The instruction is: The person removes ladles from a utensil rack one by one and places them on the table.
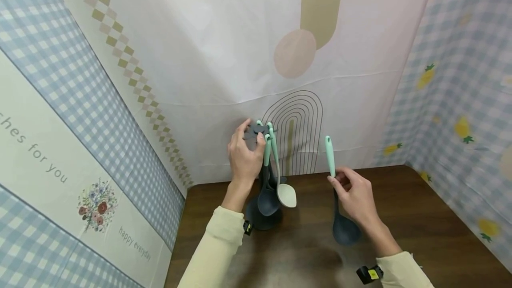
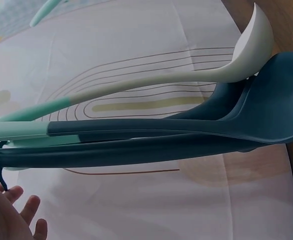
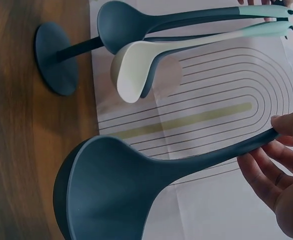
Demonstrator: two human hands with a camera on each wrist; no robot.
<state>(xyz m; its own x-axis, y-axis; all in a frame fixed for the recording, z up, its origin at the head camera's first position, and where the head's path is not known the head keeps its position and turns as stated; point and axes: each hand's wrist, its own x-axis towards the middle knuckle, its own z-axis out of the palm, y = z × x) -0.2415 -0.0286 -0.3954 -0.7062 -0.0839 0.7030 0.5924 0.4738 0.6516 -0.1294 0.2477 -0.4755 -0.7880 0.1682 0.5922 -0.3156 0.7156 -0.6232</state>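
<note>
My right hand (image 1: 355, 192) pinches a dark blue ladle (image 1: 346, 231) between thumb and fingers, where its mint-green handle meets the dark shaft. The ladle hangs bowl down over the table. At the left, my left hand (image 1: 247, 157) holds the dark hooked top of a utensil stand (image 1: 262, 129), thumb in front. From this stand hang another dark blue ladle (image 2: 281, 100) and a cream-coloured ladle (image 3: 136, 75), both with mint handles. Behind them is at least one more dark utensil (image 2: 226, 100), mostly hidden. The stand's round base (image 3: 56, 59) rests on the table.
The brown wooden table (image 1: 308, 226) ends at a wall hung with a pale printed cloth (image 1: 224, 70) just behind the stand. Blue checked cloth (image 1: 472, 97) covers the right side, and a checked panel with lettering (image 1: 96, 128) covers the left.
</note>
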